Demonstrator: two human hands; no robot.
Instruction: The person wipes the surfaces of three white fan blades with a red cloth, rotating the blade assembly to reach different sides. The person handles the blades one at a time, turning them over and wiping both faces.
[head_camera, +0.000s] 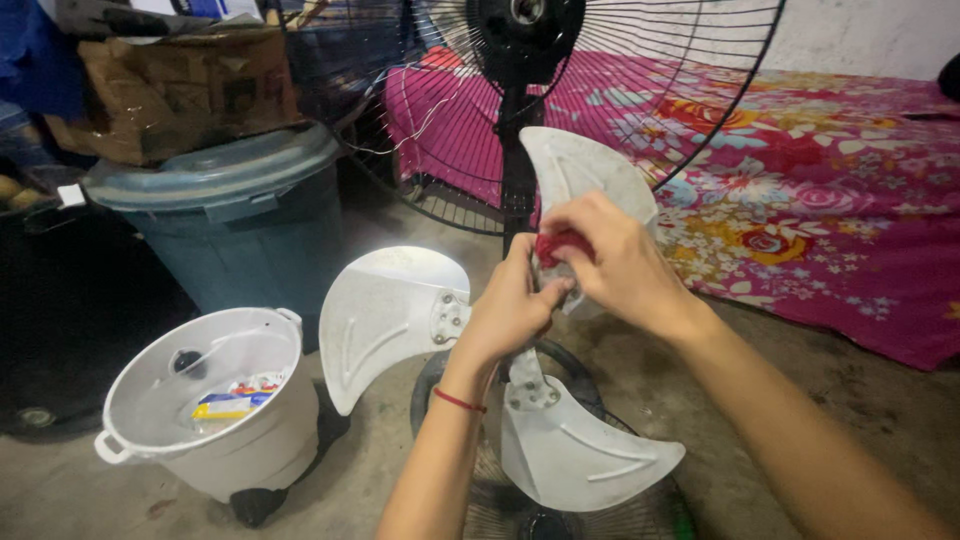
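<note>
Had the three-blade fan blade (400, 310) flat-on toward me, one blade up, w/ both hands at the hub: right hand (610, 265) fingers pinched on red cap (562, 243), left hand (510, 310) fingers gripping hub.

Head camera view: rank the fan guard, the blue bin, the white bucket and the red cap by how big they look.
1. Fan guard, cut off by the frame.
2. Blue bin.
3. White bucket, though it sits closer, so the gap is unsure.
4. Red cap, pinched between both hands.
</note>
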